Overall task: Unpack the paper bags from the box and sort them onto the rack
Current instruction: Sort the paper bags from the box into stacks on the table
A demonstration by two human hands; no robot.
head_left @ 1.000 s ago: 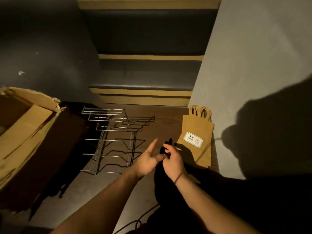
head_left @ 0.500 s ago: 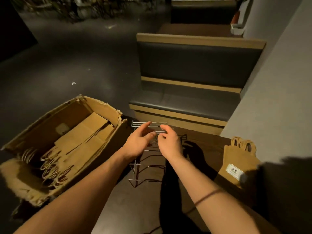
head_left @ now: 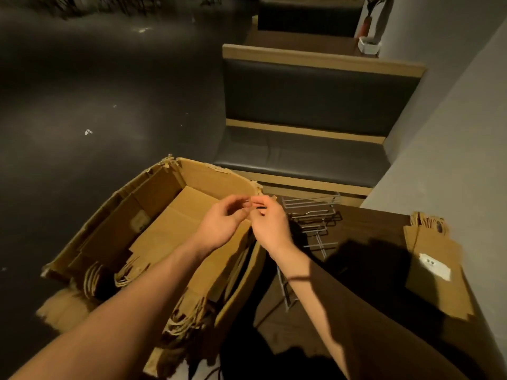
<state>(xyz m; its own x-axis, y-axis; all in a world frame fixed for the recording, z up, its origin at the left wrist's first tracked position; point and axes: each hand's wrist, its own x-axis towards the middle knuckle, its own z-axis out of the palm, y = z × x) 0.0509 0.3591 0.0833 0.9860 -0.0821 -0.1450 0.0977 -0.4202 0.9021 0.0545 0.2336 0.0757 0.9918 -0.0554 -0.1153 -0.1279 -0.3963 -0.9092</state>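
Step in hand, as we judge it: between bags. Left hand (head_left: 223,224) and right hand (head_left: 271,227) meet fingertip to fingertip above the box (head_left: 216,171), fingers loosely curled; whether they pinch anything we cannot tell. Paper bags in box (head_left: 164,237), uncountable, at 9 o'clock; 1 rack (head_left: 312,215) at 2 o'clock; 1 bag bundle (head_left: 433,256) at 3. Next: reach down into the box.

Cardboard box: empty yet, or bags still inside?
Not empty. The cardboard box is open, and flat paper bags with twisted handles still lie stacked inside.
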